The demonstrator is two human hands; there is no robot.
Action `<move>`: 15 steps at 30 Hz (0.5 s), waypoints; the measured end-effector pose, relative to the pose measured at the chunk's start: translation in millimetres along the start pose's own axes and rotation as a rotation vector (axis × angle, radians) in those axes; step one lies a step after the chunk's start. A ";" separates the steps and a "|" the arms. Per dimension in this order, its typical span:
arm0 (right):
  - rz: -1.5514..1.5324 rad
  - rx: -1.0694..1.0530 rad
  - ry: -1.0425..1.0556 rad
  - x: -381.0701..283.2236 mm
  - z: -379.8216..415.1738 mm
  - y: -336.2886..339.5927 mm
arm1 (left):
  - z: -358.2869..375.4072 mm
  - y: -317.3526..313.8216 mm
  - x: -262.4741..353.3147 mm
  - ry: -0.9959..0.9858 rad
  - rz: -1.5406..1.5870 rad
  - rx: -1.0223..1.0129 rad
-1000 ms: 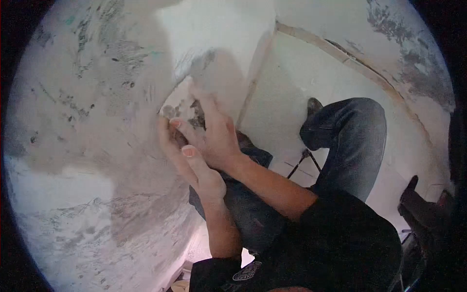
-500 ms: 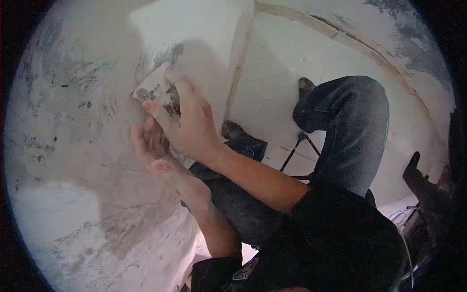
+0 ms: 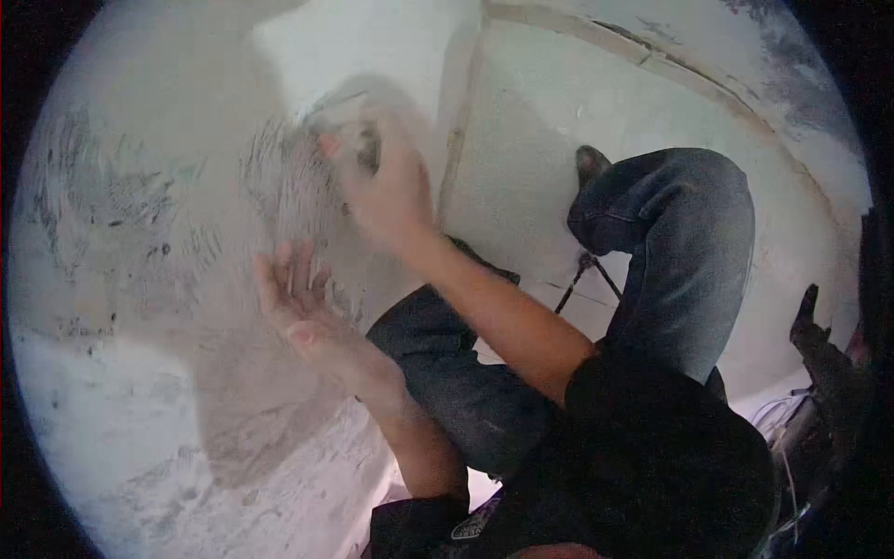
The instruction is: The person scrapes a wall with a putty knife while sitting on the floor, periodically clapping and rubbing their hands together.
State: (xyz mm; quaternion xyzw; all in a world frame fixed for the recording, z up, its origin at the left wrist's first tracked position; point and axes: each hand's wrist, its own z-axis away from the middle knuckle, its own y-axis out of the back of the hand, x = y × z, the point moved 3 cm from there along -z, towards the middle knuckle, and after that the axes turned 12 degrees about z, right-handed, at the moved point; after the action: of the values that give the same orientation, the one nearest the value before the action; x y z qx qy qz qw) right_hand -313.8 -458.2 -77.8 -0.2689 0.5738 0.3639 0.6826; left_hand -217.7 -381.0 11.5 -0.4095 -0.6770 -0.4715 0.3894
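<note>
My right hand (image 3: 386,182) is closed on a flat whitish piece with dark stains (image 3: 369,149), blurred by motion, so its exact kind cannot be made out. It is held against or just over a pale wall-like surface (image 3: 214,279) that bears grey and dark streaks. Below it, my left hand (image 3: 312,303) has its fingers apart and holds nothing. Its palm is turned partly up, close to the streaked surface; whether it touches is hard to tell.
My bent legs in dark jeans (image 3: 684,252) fill the centre and right, over a light tiled floor (image 3: 521,121). A thin black tripod-like stand (image 3: 585,265) is beside one leg. Cables (image 3: 778,410) and a dark object (image 3: 815,340) lie at the right edge.
My right hand has moved up and right with the stained piece, away from my left hand. The left hand stays low, its fingers now clear of the piece. More grey streaks show on the surface.
</note>
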 end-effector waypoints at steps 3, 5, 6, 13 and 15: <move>-0.125 0.016 -0.118 20.0 -17.8 23.2 | -1.3 -9.5 3.6 -0.055 0.041 -0.080; -0.171 0.013 -0.088 26.7 -2.5 41.9 | -4.9 -9.7 6.0 -0.088 0.015 -0.116; -0.290 0.039 -0.141 31.4 4.1 49.8 | -5.2 -12.6 7.0 -0.112 -0.013 -0.151; -0.737 0.219 -0.356 -15.0 37.9 83.6 | 56.4 -66.8 34.4 -0.007 0.244 -0.600; -0.896 0.207 -0.334 -23.9 24.0 122.4 | 70.4 -62.1 51.0 0.087 0.160 -0.670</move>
State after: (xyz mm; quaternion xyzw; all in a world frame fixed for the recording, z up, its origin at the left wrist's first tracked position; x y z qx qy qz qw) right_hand -400.2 -371.7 -43.5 -0.3579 0.3175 0.0137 0.8780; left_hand -303.3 -317.8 20.5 -0.5460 -0.4333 -0.6524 0.2976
